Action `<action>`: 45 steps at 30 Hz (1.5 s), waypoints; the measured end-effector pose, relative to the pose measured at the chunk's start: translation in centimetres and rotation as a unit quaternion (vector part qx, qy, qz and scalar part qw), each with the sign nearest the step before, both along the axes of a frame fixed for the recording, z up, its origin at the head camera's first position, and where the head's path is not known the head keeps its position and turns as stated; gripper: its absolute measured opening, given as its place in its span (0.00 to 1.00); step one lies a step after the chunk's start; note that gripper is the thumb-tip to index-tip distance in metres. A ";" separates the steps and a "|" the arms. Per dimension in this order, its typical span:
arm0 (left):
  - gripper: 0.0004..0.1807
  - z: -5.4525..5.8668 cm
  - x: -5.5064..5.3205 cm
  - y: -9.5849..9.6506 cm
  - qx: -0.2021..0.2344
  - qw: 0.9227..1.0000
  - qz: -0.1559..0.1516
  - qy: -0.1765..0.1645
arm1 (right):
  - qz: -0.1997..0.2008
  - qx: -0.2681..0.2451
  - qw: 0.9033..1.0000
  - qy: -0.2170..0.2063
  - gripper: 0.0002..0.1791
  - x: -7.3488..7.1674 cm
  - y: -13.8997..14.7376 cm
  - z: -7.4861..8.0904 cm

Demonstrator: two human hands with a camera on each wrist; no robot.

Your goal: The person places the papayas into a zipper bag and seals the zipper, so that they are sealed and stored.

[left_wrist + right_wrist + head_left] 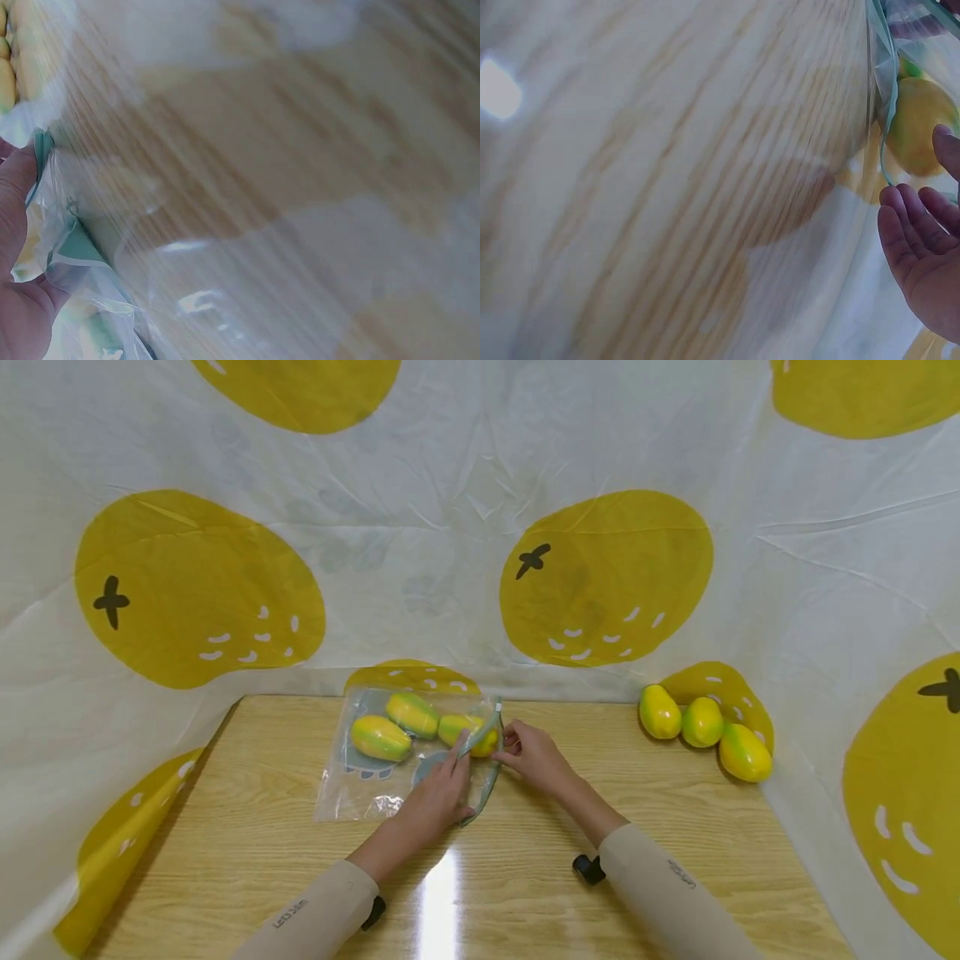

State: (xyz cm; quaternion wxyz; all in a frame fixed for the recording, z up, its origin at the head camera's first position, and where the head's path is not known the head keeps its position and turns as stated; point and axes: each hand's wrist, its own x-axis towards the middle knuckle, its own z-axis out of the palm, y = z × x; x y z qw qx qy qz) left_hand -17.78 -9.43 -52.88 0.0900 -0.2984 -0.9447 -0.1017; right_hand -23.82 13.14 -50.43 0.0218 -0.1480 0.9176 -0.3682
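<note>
A clear plastic zip bag (330,797) with a green-edged mouth lies on the wooden table, its mouth to the right. Inside are three yellow-green, mango-like fruits: one on the left (380,738), one at the back (412,715) and one by the mouth (453,727). My left hand (435,797) grips the bag at its mouth, fingers on the green edge and thumb lower down. At the far side of the parted mouth is my right hand (536,757), fingers loosely bent, fingertips right at the green edge (889,120). No fruit is in this hand.
Three more such fruits, a left one (660,712), a middle one (702,722) and a right one (745,753), sit at the table's back right. A pale cloth (420,585) printed with yellow fruit hangs behind and along both sides of the table (525,893).
</note>
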 end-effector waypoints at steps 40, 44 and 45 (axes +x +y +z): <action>0.60 -0.1 -0.1 -0.3 0.022 1.000 0.004 -0.014 | -0.176 0.094 0.979 0.032 0.48 -3.5 23.3 4.4; 0.61 -0.1 0.0 -0.3 0.022 1.000 -0.003 -0.003 | -0.172 0.092 0.981 0.006 0.48 -3.7 23.2 3.9; 0.61 -0.1 0.0 -0.4 0.022 1.000 -0.004 -0.003 | -0.170 0.092 0.981 0.002 0.48 -3.8 23.2 3.8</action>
